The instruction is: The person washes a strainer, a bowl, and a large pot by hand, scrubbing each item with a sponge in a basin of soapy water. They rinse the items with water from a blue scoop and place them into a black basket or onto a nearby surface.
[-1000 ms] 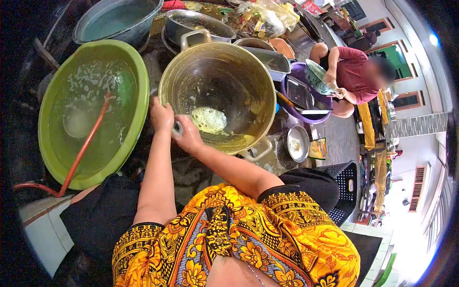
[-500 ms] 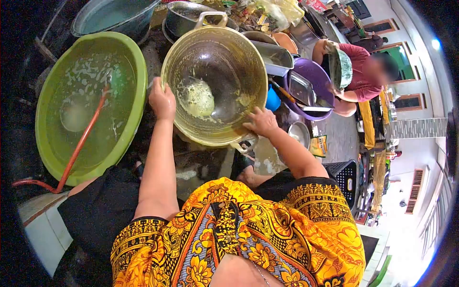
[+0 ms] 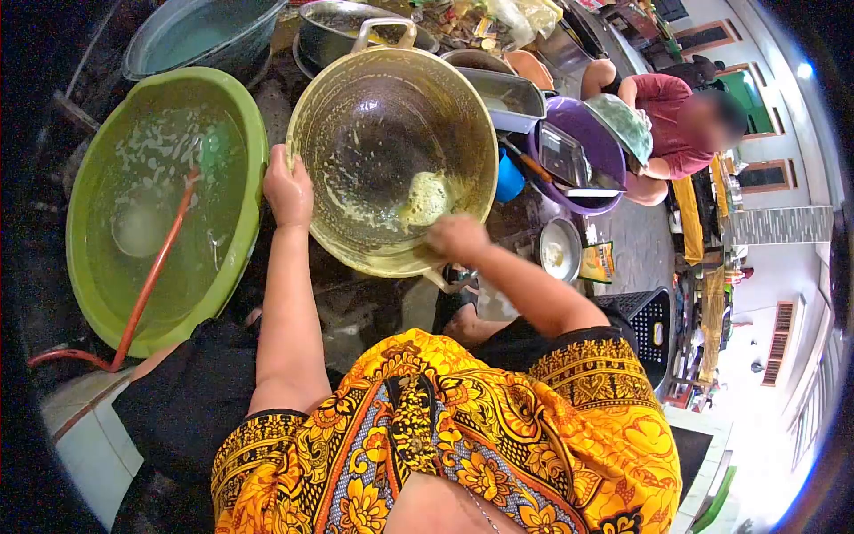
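Observation:
A large metal pot (image 3: 356, 116) with loop handles is tilted toward me, its inside streaked with suds. My left hand (image 3: 288, 189) is closed around its left rim. Low on the right inside the pot lies a pale, foamy patch of liquid (image 3: 425, 198). Right beside that patch, over the near right rim, is my right hand (image 3: 458, 238), smeared by motion with its fingers hidden. One handle shows below this hand, the other at the far rim.
To the left stands a green tub (image 3: 256, 169) of sudsy water with a red hose (image 3: 153, 276). A purple basin (image 3: 609, 156) holds trays, beside a blue cup (image 3: 510, 178). Across from me a person (image 3: 663, 116) holds a greenish basin (image 3: 625, 129). A black crate (image 3: 654, 334) stands at right.
The foamy liquid has shifted from the left to the right inside the pot. My right hand has moved slightly left, from the outer rim to the inner edge. The pot has shifted slightly left.

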`<action>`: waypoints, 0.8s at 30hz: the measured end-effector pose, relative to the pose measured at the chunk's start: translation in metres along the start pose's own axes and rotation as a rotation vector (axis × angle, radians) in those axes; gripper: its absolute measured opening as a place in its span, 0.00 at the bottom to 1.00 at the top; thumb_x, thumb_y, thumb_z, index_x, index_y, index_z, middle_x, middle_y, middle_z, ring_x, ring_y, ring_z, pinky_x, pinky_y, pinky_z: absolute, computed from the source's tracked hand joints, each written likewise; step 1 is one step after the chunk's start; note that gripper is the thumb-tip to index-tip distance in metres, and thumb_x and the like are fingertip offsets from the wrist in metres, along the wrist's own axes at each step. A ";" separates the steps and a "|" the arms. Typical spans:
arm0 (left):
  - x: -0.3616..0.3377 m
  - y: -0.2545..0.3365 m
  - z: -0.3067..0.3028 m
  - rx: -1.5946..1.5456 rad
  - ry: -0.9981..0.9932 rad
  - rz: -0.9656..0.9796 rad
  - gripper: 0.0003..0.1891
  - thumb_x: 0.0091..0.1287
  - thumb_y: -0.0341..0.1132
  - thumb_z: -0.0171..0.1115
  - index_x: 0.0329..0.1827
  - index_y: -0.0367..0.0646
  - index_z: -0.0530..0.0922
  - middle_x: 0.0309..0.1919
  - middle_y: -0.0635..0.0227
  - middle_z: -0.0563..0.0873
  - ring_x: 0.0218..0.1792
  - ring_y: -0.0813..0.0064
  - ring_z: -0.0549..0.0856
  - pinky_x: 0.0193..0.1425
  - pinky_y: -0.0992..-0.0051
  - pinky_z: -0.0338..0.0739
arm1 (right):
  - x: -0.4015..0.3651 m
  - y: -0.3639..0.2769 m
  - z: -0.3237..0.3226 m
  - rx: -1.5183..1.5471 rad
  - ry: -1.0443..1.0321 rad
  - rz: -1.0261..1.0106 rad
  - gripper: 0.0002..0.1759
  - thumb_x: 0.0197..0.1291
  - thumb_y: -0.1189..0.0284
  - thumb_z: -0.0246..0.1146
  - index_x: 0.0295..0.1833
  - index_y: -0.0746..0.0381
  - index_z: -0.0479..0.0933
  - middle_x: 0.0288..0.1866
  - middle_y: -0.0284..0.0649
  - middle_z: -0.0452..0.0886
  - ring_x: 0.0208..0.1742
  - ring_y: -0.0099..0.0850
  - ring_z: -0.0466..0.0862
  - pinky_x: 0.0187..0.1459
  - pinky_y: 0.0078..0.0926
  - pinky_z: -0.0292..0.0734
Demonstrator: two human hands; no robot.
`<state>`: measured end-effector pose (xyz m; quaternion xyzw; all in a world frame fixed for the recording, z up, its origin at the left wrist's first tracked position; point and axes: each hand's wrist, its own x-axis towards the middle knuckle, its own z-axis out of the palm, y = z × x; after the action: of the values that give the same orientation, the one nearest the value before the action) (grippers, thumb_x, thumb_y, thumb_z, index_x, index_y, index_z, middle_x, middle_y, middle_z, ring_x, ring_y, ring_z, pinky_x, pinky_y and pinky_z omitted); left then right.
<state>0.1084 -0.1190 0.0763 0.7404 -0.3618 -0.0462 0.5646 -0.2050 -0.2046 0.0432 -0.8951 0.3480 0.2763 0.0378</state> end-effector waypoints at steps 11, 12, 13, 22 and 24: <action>0.008 -0.004 0.012 0.106 0.053 0.078 0.11 0.62 0.27 0.56 0.47 0.34 0.73 0.38 0.44 0.81 0.40 0.43 0.79 0.43 0.55 0.73 | -0.026 -0.077 -0.026 0.190 0.271 -0.032 0.15 0.59 0.58 0.55 0.41 0.56 0.79 0.40 0.43 0.82 0.43 0.40 0.82 0.42 0.41 0.78; 0.010 -0.004 0.011 0.111 0.047 0.078 0.11 0.62 0.27 0.56 0.47 0.34 0.73 0.38 0.44 0.81 0.40 0.43 0.79 0.43 0.55 0.73 | -0.025 -0.071 -0.022 0.223 0.255 -0.044 0.15 0.59 0.57 0.55 0.41 0.55 0.79 0.40 0.43 0.82 0.43 0.41 0.82 0.41 0.41 0.78; 0.011 -0.006 0.008 0.083 0.039 0.082 0.12 0.62 0.26 0.56 0.48 0.34 0.74 0.39 0.44 0.81 0.41 0.43 0.79 0.43 0.55 0.73 | -0.025 -0.063 -0.019 0.258 0.237 -0.056 0.15 0.60 0.57 0.54 0.41 0.54 0.79 0.40 0.43 0.82 0.43 0.42 0.82 0.41 0.41 0.78; 0.010 0.000 0.012 0.051 0.027 0.035 0.13 0.62 0.26 0.55 0.49 0.34 0.74 0.39 0.44 0.81 0.42 0.44 0.80 0.44 0.56 0.74 | -0.022 -0.011 0.005 -0.211 0.201 0.062 0.08 0.55 0.66 0.58 0.38 0.51 0.80 0.38 0.34 0.80 0.42 0.34 0.80 0.40 0.37 0.74; 0.010 -0.001 0.012 0.071 0.036 0.025 0.13 0.63 0.26 0.55 0.51 0.34 0.73 0.40 0.44 0.81 0.43 0.44 0.80 0.46 0.57 0.74 | -0.029 -0.078 -0.028 0.030 0.200 -0.034 0.10 0.58 0.63 0.56 0.41 0.52 0.80 0.41 0.36 0.79 0.46 0.35 0.79 0.46 0.37 0.74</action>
<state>0.1106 -0.1343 0.0741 0.7562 -0.3623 -0.0129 0.5448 -0.1591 -0.1357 0.0720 -0.9233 0.3388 0.1797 0.0208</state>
